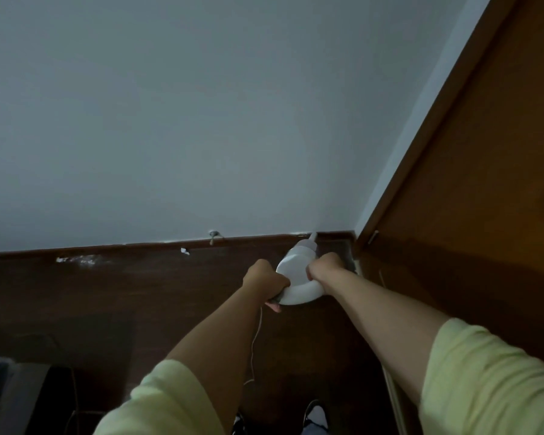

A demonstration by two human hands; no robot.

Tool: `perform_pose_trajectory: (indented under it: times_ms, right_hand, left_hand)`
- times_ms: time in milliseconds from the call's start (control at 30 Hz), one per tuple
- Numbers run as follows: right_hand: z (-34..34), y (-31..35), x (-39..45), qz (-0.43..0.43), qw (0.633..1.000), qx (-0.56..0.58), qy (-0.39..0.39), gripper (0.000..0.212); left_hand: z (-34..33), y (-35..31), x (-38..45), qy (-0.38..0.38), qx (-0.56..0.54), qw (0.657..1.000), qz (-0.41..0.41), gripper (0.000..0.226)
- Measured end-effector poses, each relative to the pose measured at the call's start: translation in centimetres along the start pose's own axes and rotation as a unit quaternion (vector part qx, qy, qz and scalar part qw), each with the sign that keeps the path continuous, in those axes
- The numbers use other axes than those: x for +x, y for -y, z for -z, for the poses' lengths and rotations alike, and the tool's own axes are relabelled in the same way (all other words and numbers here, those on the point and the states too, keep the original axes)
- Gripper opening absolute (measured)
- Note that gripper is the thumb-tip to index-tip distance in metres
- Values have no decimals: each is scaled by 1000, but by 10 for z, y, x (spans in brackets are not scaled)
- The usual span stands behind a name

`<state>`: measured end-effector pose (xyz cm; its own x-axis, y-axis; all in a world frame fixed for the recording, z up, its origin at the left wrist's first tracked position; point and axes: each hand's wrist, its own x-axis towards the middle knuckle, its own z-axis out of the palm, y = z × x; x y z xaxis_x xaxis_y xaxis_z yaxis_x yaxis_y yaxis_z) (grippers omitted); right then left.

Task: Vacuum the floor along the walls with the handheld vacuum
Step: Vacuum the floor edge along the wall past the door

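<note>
A white handheld vacuum (pixel 296 266) points down toward the corner where the pale wall (pixel 201 120) meets the dark wooden floor (pixel 139 293). Its narrow nozzle (pixel 312 237) reaches the dark skirting board right by the corner. My left hand (pixel 264 282) grips the rear end of the curved white handle. My right hand (pixel 325 268) grips the handle's right side, close to the vacuum's body. A thin white cord (pixel 254 343) hangs from the handle past my left forearm.
A brown wooden door (pixel 484 183) stands at the right, close to the nozzle. A small metal door stop (pixel 213 236) sits on the skirting. White scuffs (pixel 76 259) mark the floor edge. A grey object (pixel 7 394) lies bottom left. My shoe (pixel 316 414) shows below.
</note>
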<state>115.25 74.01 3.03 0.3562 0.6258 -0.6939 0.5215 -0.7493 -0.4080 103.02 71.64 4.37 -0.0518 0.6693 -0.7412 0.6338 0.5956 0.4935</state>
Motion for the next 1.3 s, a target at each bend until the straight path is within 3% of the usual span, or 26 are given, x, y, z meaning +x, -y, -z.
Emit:
perform_pose_trajectory:
  times_ms: [100,433,1300]
  right_hand:
    - [5,-2,8,13,1000,-14,-11,37]
    - [-5,11,17,16,1000,-26,5,33]
    - [-52,42,3,5,1000,6,-7,44]
  left_hand:
    - [-7,-5,4,5,-21,1000,2,17]
    - [2,-2,16,-9,-14,1000,12,30]
    - [45,39,30,-13,-28,1000,4,31]
